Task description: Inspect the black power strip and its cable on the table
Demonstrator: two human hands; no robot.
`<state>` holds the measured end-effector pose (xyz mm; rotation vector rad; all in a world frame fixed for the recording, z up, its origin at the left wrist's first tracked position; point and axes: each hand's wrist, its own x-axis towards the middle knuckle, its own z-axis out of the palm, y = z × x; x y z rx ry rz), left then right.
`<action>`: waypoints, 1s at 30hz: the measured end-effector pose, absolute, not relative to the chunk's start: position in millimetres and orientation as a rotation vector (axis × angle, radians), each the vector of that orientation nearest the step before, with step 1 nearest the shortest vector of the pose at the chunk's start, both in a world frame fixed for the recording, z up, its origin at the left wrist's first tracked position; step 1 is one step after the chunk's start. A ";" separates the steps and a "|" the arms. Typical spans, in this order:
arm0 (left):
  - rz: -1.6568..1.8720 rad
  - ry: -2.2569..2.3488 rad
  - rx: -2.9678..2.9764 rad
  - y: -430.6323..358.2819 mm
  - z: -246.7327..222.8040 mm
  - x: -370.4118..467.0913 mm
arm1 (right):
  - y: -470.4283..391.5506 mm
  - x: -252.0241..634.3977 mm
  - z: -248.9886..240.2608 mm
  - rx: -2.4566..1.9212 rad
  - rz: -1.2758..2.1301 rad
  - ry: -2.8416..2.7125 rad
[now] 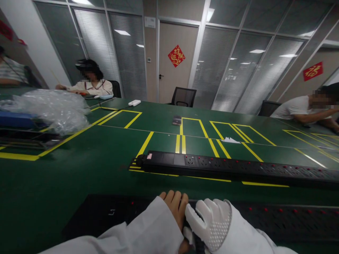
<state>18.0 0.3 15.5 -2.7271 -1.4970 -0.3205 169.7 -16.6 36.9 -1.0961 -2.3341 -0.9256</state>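
Note:
A long black power strip (267, 220), marked L1 at its left end, lies along the near side of the green table. My bare left hand (176, 206) reaches over its middle, fingers together and bent across the strip, its thumb low on the near side. Beside it, touching, my right hand (212, 218) wears a white glove with dotted grip and is closed over the same strip. A dark part (198, 243) shows below between the hands; I cannot make out what it is. Farther off, a second black power strip (225, 165) with red-marked sockets lies parallel.
Yellow tape outlines (194, 120) mark the green table (113, 169). Clear plastic wrap (53, 106) lies over a blue item (16, 120) at left. A small dark object (177, 120), white paper (230, 140) and a white device (134, 103) lie beyond. People sit at the far sides.

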 end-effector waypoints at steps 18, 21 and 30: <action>-0.330 -1.329 -2.648 2.0 7.3 2.9 | -5.4 140.4 26.3 -1.157 -0.689 -2.317; -0.295 -1.339 -2.665 0.9 9.9 2.9 | -4.7 146.0 21.6 -1.114 -0.694 -2.361; -0.380 -1.341 -2.648 0.3 -4.3 3.9 | -2.8 157.5 29.0 -1.180 -0.730 -2.406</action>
